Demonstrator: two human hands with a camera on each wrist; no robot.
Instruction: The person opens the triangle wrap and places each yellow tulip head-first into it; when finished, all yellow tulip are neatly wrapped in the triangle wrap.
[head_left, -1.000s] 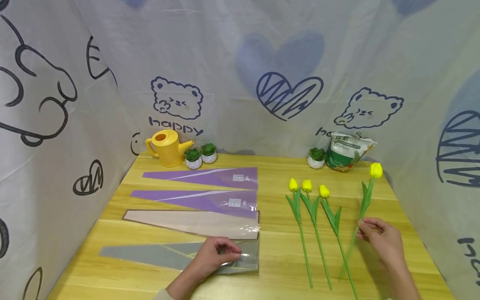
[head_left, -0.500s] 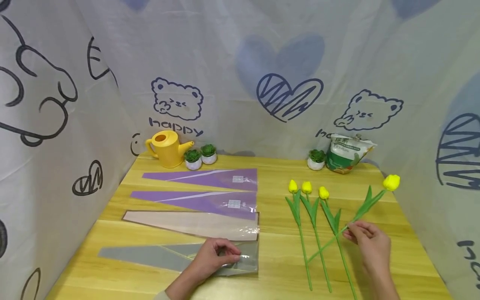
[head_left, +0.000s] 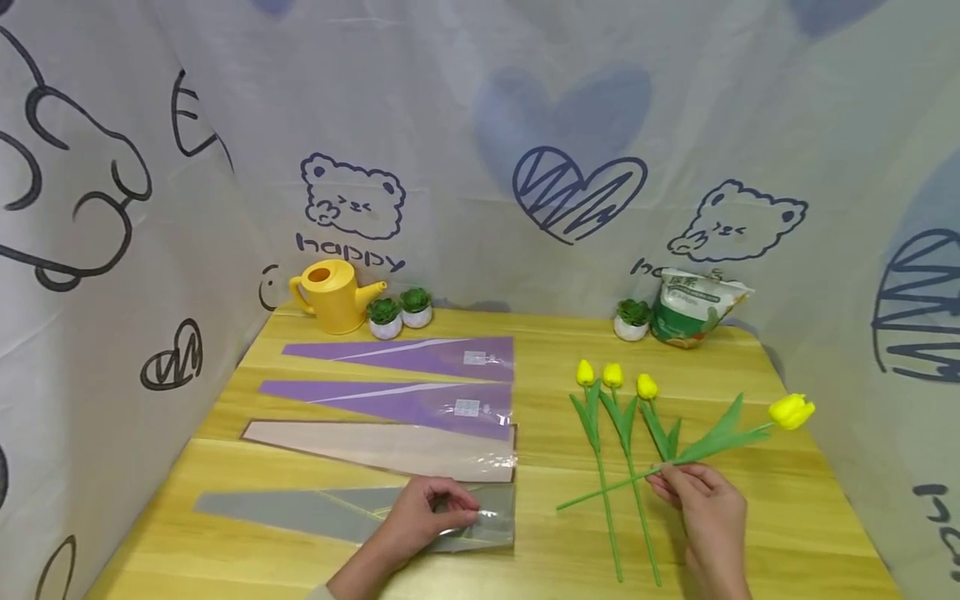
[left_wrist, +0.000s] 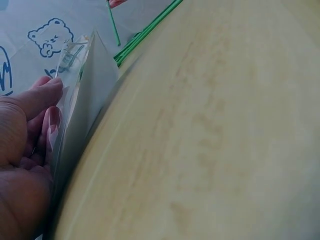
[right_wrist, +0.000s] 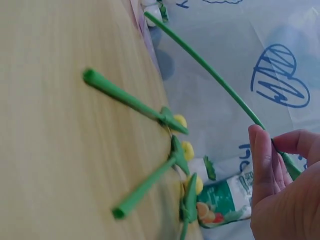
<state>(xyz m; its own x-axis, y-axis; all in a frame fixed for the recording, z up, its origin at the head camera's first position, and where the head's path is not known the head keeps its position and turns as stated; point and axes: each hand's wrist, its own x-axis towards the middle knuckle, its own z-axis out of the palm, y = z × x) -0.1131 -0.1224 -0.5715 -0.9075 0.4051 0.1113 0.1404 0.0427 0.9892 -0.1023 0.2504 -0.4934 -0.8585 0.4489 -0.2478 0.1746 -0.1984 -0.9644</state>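
Observation:
My right hand [head_left: 705, 504] pinches the green stem of a yellow artificial tulip [head_left: 791, 412] between thumb and fingers. Its bloom points right, and the stem's cut end points left across the other stems in the head view. Seen from the right wrist, that held stem [right_wrist: 215, 75] is raised off the table. Three more yellow tulips [head_left: 612, 375] lie side by side beneath. At the front left, my left hand [head_left: 427, 517] pinches the clear film near the wide right end of a grey flower sleeve [head_left: 277, 510]. The left wrist view shows the sleeve's mouth [left_wrist: 92, 90] parted, film lifted.
Behind the grey sleeve lie a pale brown-edged sleeve [head_left: 360, 442] and two purple sleeves [head_left: 352, 393]. Along the back stand a yellow watering can [head_left: 333, 296], small potted succulents [head_left: 632, 317] and a green-white bag [head_left: 692, 308]. A printed curtain [head_left: 450, 125] surrounds the wooden table [head_left: 547, 433].
My right hand has moved left with its tulip, and the tulip has tipped from nearly upright to nearly level, stem end swinging left. The left hand stays on the grey sleeve.

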